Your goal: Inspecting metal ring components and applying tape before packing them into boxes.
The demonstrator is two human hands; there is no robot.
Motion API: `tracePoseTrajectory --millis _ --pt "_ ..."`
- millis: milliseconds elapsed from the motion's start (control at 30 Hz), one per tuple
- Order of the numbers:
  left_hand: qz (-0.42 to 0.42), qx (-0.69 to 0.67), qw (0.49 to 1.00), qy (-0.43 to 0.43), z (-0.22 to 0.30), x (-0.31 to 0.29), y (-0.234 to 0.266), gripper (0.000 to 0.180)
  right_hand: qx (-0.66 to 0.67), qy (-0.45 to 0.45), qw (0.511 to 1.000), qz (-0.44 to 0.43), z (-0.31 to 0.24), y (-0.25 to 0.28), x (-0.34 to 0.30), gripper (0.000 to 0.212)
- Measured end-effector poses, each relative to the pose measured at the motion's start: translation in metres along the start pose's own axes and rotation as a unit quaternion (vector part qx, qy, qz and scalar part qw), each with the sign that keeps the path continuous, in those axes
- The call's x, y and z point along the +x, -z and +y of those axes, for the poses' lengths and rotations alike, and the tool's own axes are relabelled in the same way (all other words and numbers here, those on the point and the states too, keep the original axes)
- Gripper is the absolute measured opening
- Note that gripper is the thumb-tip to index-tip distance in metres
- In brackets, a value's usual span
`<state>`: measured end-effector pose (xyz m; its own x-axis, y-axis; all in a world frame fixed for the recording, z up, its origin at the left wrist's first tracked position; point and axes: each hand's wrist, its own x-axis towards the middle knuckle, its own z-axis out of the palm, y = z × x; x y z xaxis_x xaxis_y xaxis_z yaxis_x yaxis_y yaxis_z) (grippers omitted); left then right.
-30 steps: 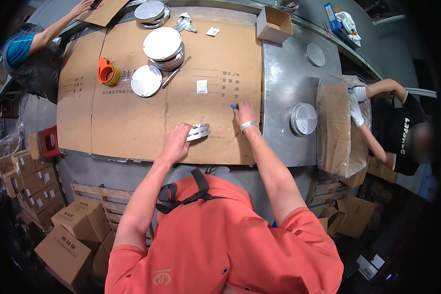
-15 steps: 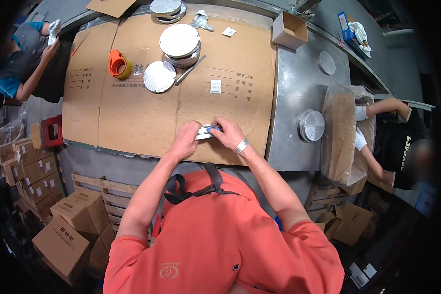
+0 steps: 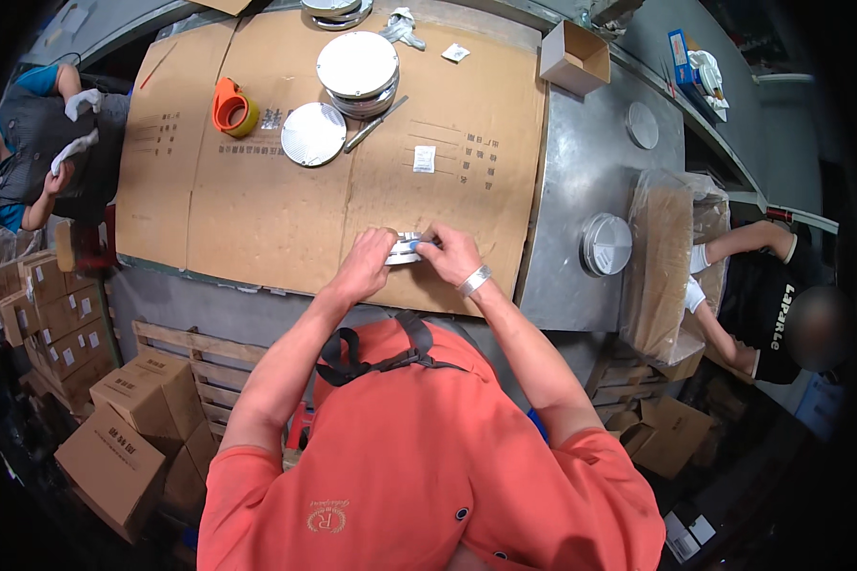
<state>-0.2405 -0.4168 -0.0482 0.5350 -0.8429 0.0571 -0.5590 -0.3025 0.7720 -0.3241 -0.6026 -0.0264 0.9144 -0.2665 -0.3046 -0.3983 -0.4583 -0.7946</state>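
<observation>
Close to the near edge of the cardboard-covered table, my left hand (image 3: 366, 259) is closed on the left side of a silvery metal piece (image 3: 403, 255) with a layered edge. My right hand (image 3: 455, 255) is at the other side of it, its fingers pinched around something small and blue (image 3: 414, 245) against the metal. Fingers cover much of the piece, so its full shape is hidden. Beyond my hands lie a white packet (image 3: 424, 159), a round silvery disc (image 3: 313, 134), a stack of such discs (image 3: 357, 65) and a grey pen-like tool (image 3: 376, 124).
An orange tape dispenser (image 3: 232, 108) stands at left on the cardboard (image 3: 267, 209). Grey gloves (image 3: 403, 29) and an open carton (image 3: 575, 57) are at the back. Stacked discs (image 3: 606, 245) rest on the metal table, beside a plastic-lined box (image 3: 659, 266) where a person works. Another person stands left.
My hands stay at the metal piece with little movement. My view has shifted slightly. The person at left has lowered their hands, now with a white glove at each.
</observation>
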Motion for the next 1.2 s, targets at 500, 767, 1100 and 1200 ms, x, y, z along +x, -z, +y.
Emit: tracePoseTrajectory --millis 500,767,1100,1200 --pt "0.003 0.006 1.0 -0.002 0.005 0.003 -0.004 0.036 0.02 -0.021 1.0 0.007 -0.002 0.005 -0.003 0.017" --pt "-0.005 0.01 1.0 -0.003 0.01 0.005 -0.006 0.037 -0.013 0.04 0.999 0.012 -0.003 0.006 -0.003 0.017" --pt "-0.024 0.001 1.0 0.013 0.01 0.004 -0.007 0.039 -0.047 0.102 0.992 0.049 -0.017 -0.012 -0.002 0.019" --pt "0.018 0.001 1.0 0.002 0.009 0.005 -0.01 0.046 -0.015 -0.012 1.0 0.019 -0.004 0.007 -0.009 0.017"
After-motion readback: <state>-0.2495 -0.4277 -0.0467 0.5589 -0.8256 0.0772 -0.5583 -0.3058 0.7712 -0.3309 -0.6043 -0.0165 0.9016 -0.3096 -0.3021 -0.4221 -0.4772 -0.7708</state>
